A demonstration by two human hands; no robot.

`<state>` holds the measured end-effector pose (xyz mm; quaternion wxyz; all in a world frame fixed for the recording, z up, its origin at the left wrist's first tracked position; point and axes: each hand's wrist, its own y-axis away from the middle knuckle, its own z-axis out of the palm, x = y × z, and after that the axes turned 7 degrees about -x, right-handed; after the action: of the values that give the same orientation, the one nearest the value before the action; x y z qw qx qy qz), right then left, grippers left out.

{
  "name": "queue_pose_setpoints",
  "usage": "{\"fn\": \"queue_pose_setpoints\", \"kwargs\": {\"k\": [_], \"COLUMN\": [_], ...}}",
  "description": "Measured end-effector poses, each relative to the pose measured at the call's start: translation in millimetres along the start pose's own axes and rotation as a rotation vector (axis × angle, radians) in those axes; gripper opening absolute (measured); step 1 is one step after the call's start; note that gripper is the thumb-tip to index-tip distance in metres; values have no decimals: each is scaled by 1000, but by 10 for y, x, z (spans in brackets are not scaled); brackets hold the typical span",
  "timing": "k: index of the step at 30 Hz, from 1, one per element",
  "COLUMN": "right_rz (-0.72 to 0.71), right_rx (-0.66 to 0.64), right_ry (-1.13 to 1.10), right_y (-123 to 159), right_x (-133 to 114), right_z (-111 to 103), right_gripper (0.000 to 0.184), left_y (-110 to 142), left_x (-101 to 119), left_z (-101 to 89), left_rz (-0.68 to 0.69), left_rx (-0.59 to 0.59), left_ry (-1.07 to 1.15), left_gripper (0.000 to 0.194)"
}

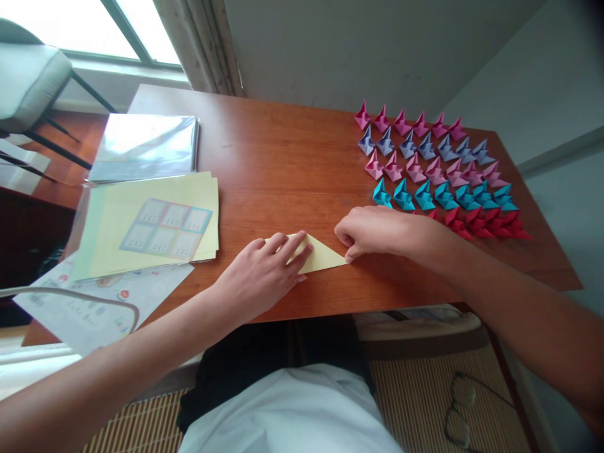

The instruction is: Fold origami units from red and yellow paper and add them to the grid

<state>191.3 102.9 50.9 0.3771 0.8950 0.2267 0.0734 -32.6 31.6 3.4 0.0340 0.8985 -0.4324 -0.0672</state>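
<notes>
A pale yellow paper [323, 255], folded into a triangle, lies on the wooden table [283, 157] near its front edge. My left hand [262, 274] rests flat on the paper's left part, fingers stretched out. My right hand [377, 231] has its fingers curled, and the thumb and fingertips press on the triangle's right corner. To the right of that hand stand rows of small folded paper pieces [436, 170] in magenta, violet, pink, teal and red.
A stack of yellow sheets [151, 223] with a printed grid lies at the left, over a white printed sheet [94, 308]. Behind it sits a shiny plastic packet [146, 145]. A grey chair [28, 75] stands by the window. Glasses [460, 409] lie on the mat below.
</notes>
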Motion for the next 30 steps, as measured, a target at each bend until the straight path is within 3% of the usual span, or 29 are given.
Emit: {"fn": "queue_pose_setpoints", "kwargs": {"k": [6, 9, 14, 17, 21, 24, 27, 30], "right_rz": [-86, -96, 85, 108, 74, 73, 181, 293], "right_rx": [31, 134, 378, 489, 670, 779, 856, 860], "right_ry": [11, -103, -260, -363, -596, -698, -696, -577], "right_y": [90, 159, 243, 230, 191, 193, 210, 217], "right_x": [44, 27, -193, -302, -373, -438, -519, -598], "right_z": [90, 179, 477, 719, 976, 1070, 1095, 1086], "right_gripper": [22, 20, 16, 9, 14, 14, 4, 15], "left_y": [-16, -18, 7, 20, 29, 56, 99, 128], "left_x": [14, 22, 32, 33, 25, 35, 94, 197], "left_z": [-38, -56, -77, -77, -77, -84, -92, -88], "left_rz": [-16, -25, -32, -42, -70, -97, -154, -212], "left_rx": [-37, -48, -57, -51, -46, -24, 33, 68], "left_ry": [32, 56, 91, 125, 189, 248, 294, 324], "left_gripper": [46, 47, 50, 51, 46, 41, 36, 32]}}
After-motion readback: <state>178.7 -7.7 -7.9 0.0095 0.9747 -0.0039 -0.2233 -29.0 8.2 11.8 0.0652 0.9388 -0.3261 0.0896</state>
